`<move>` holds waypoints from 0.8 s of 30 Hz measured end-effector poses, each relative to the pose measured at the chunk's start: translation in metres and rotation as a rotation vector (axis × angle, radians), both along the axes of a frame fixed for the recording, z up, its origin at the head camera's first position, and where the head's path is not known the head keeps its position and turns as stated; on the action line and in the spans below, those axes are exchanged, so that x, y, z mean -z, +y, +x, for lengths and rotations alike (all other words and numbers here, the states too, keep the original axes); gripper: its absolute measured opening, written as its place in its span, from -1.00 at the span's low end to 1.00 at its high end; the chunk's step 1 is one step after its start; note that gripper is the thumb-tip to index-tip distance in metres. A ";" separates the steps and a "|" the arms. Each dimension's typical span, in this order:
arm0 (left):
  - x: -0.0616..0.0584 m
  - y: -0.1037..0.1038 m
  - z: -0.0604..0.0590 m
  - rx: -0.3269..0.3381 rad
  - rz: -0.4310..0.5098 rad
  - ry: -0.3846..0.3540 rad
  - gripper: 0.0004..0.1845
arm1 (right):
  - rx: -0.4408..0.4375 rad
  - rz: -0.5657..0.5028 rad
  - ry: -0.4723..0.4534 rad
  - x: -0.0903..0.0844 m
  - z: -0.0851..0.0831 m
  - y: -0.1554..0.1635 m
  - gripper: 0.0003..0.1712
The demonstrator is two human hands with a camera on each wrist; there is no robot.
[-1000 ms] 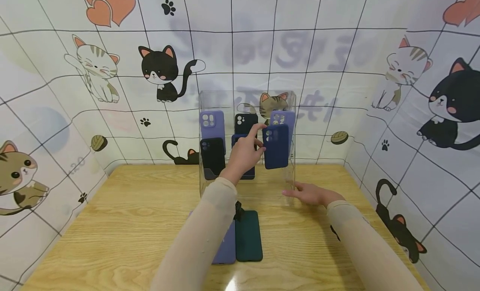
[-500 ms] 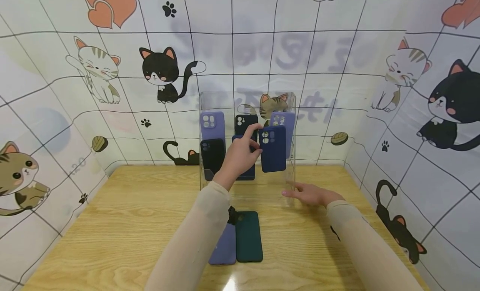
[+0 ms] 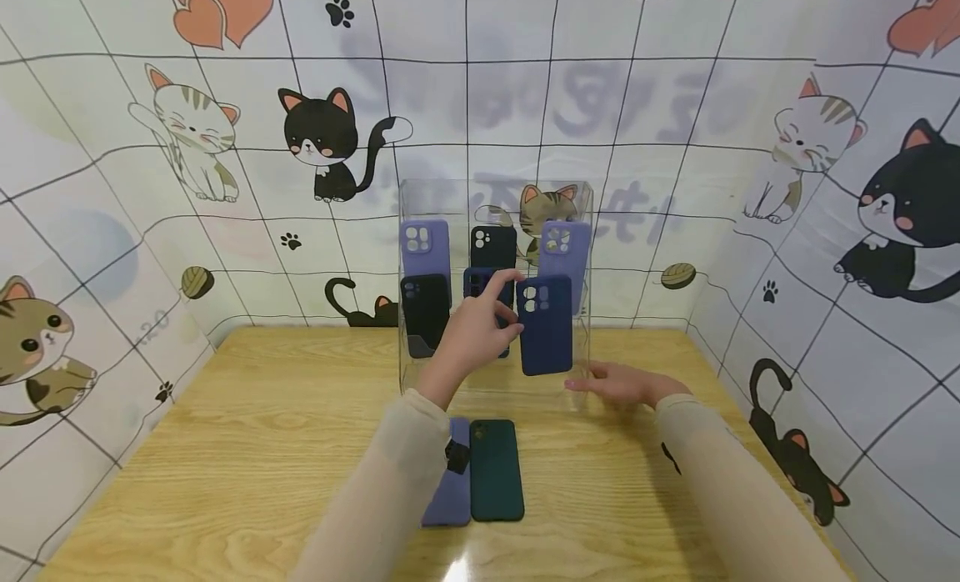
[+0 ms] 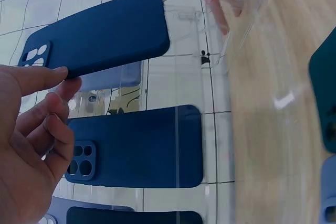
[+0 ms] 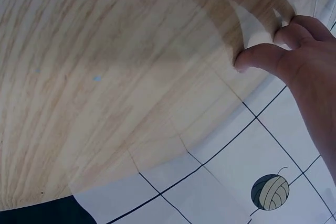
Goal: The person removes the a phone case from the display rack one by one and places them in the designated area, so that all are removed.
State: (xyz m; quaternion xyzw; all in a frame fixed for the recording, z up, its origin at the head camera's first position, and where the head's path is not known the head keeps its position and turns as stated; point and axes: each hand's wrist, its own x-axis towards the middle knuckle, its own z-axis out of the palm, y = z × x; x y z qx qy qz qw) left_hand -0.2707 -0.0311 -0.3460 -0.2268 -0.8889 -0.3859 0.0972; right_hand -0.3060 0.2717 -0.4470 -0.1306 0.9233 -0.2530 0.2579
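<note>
Grip (image 3: 480,328) raised, pinching navy case (image 3: 545,324)

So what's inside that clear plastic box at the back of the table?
Inside the clear box, phone cases hang in rows: purple ones, a black one, another black. The left hand holds a navy case in front, partly hiding a second navy case and the purple one behind.

Eight phone cases in all, one navy case (image 3: 546,324) held up at frame centre, five in the clear acrylic rack (image 3: 577,198) behind it, two flat on the wooden table (image 3: 247,449) at lower centre, two hands.
</note>
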 end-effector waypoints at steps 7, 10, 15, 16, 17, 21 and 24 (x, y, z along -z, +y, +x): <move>0.023 -0.003 0.015 0.023 0.002 -0.105 -0.21 | -0.066 -0.024 0.048 -0.005 -0.005 0.000 0.19; 0.035 -0.004 0.021 0.062 0.025 -0.158 -0.21 | -0.061 -0.030 0.052 -0.003 -0.006 0.003 0.19; 0.049 -0.005 0.030 0.120 0.019 -0.192 -0.20 | -0.037 -0.021 0.065 0.002 -0.005 0.006 0.18; 0.052 -0.005 0.031 0.121 0.006 -0.192 -0.20 | -0.036 -0.014 0.074 0.003 -0.005 0.006 0.19; 0.054 -0.005 0.032 0.122 -0.008 -0.192 -0.20 | -0.030 -0.007 0.077 0.004 -0.005 0.006 0.19; 0.061 -0.006 0.037 0.125 -0.036 -0.250 -0.22 | -0.022 0.019 0.075 0.005 -0.004 0.005 0.20; 0.067 -0.008 0.041 0.139 -0.010 -0.328 -0.22 | -0.019 0.021 0.067 0.005 -0.003 0.005 0.18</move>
